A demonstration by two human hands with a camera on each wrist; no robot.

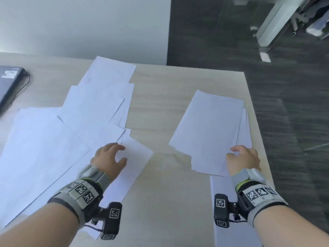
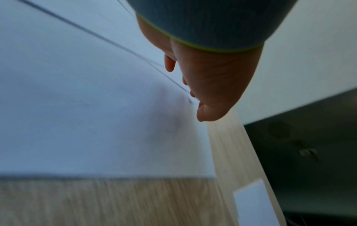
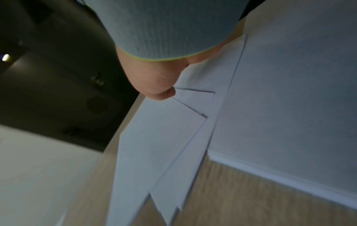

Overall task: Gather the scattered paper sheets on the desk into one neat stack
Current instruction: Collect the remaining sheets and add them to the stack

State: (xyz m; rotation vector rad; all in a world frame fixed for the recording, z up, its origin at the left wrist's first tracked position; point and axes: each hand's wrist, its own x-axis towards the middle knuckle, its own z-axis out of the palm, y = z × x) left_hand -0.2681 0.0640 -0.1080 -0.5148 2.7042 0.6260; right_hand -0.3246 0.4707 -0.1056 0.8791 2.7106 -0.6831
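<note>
Several white sheets lie fanned and overlapping across the left half of the wooden desk. My left hand is over the near sheet of that spread, fingers loosely bent and holding nothing. In the left wrist view the left hand is just above the paper. A smaller group of sheets lies on the right. My right hand rests on its near right corner with bent fingers. In the right wrist view, the right hand touches offset sheet corners. One more sheet lies under my right wrist.
A dark laptop with a cable sits at the desk's far left. The desk's right edge runs close beside the right sheets, with dark floor beyond. A pale wall stands behind the desk.
</note>
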